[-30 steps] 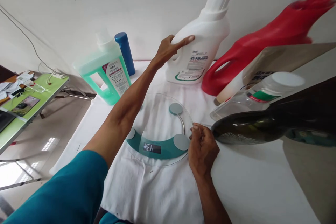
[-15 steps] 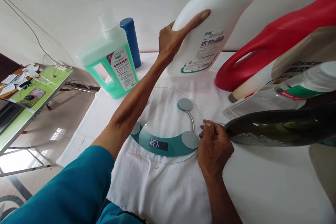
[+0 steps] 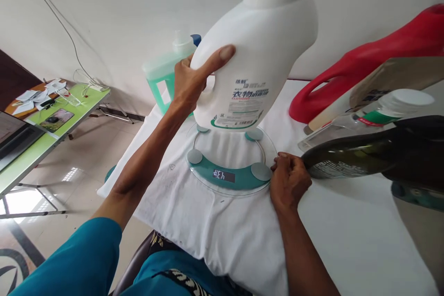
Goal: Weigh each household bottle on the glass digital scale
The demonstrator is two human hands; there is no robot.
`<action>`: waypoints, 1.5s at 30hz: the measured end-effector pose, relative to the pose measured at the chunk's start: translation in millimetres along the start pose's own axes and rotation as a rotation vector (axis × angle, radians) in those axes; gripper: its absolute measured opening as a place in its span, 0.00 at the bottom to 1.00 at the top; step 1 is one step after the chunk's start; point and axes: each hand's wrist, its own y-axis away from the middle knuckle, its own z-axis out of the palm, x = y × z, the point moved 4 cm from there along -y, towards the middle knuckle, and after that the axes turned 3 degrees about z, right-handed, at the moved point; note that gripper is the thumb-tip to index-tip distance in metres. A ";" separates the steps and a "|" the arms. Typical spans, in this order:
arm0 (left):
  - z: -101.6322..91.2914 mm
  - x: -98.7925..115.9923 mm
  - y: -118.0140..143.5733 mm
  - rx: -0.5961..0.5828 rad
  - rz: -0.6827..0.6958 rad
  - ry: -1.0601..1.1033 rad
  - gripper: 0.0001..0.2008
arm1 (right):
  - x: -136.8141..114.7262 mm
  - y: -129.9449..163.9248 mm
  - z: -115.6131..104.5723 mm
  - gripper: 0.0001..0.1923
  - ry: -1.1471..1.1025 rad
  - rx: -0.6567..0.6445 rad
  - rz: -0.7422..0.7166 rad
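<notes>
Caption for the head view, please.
Left hand holds a white bottle; right hand at edge of the glass scale.

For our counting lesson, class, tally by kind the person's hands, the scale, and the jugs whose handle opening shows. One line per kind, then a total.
Hands: 2 (left hand, right hand)
Scale: 1 (round scale)
Jugs with a handle opening showing: 3 (white jug, green jug, red jug)
Total: 6

Your left arm (image 3: 149, 150) extends forward, left hand (image 3: 190, 82) clasped, thumb laid outstretched. Your right hand (image 3: 290, 182) sits lower, fingers curled inward, thumb uppermost.
</notes>
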 end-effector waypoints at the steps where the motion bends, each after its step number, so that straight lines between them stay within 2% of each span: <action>1: -6.3 -1.5 7.9 -0.028 -0.012 0.014 0.28 | 0.4 0.0 0.4 0.18 -0.002 0.003 -0.004; 5: -24.0 -10.8 30.9 -0.099 0.003 0.055 0.27 | 1.8 -0.7 1.9 0.17 0.001 0.009 -0.015; 9: -24.4 -20.9 43.2 -0.229 0.043 0.038 0.31 | 1.6 -0.8 2.2 0.17 0.009 0.013 -0.023; 11: -21.4 -27.6 46.2 -0.255 0.033 0.032 0.31 | 1.5 -0.7 2.1 0.17 0.011 0.012 -0.022; 17: -14.9 -47.6 46.4 -0.204 -0.009 -0.011 0.28 | 2.5 -0.5 2.0 0.16 0.011 0.013 -0.022; 29: -8.0 -54.7 40.5 -0.357 -0.028 -0.085 0.26 | -1.9 2.8 0.4 0.14 0.033 0.034 -0.018; 33: -9.2 -58.5 37.2 -0.429 0.012 -0.064 0.28 | -1.3 3.3 0.5 0.14 0.041 0.039 -0.027; 36: -11.9 -53.9 36.9 -0.483 0.087 -0.111 0.28 | 0.5 3.3 1.2 0.13 0.044 0.051 -0.026; 38: -16.8 -49.3 37.1 -0.499 0.135 -0.156 0.28 | 1.2 3.6 1.7 0.13 0.044 0.055 -0.024; 41: -33.2 -50.8 37.9 -0.456 0.133 -0.156 0.32 | 0.6 4.8 1.6 0.13 0.048 0.057 -0.029; 43: -48.4 -62.4 40.6 -0.412 0.101 -0.146 0.36 | -0.5 5.6 1.0 0.13 0.056 0.060 -0.038; 45: -63.8 -83.2 46.0 -0.394 0.064 -0.173 0.37 | -1.8 6.0 0.4 0.13 0.063 0.060 -0.050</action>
